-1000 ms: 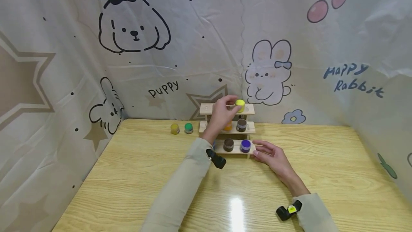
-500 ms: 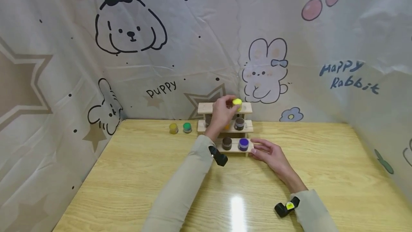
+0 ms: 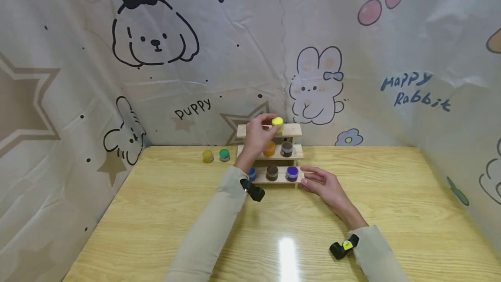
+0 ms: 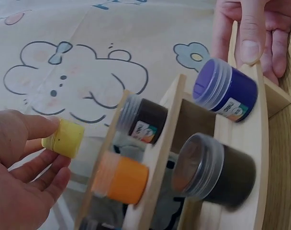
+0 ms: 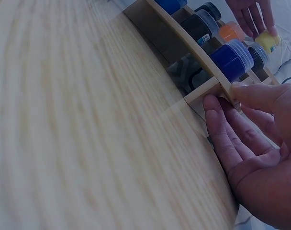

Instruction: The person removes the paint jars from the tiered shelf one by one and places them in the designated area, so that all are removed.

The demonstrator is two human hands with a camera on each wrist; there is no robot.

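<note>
My left hand (image 3: 258, 136) pinches a small yellow paint jar (image 3: 278, 124) between thumb and fingers, at the top step of a three-step wooden rack (image 3: 293, 129). In the left wrist view the yellow jar (image 4: 66, 138) appears tilted and apart from the boards. My right hand (image 3: 326, 186) grips the right end of the lowest step, thumb on top and fingers beneath, beside a purple paint jar (image 3: 292, 173). A dark brown jar (image 3: 272, 172) and a blue jar (image 3: 252, 174) share that step. On the middle step stand an orange jar (image 3: 269, 148) and a dark jar (image 3: 287, 149). My left hand hides part of the rack's left side.
A mustard-yellow jar (image 3: 208, 156) and a green jar (image 3: 224, 155) stand on the wooden table (image 3: 156, 212), left of the rack. Close behind the rack hangs a printed cloth (image 3: 242, 68). Each wrist carries a small black camera.
My left hand has moved slightly left and up with the yellow jar, uncovering more of the orange and blue jars. My right hand keeps its hold on the rack. The head view has shifted a little.
</note>
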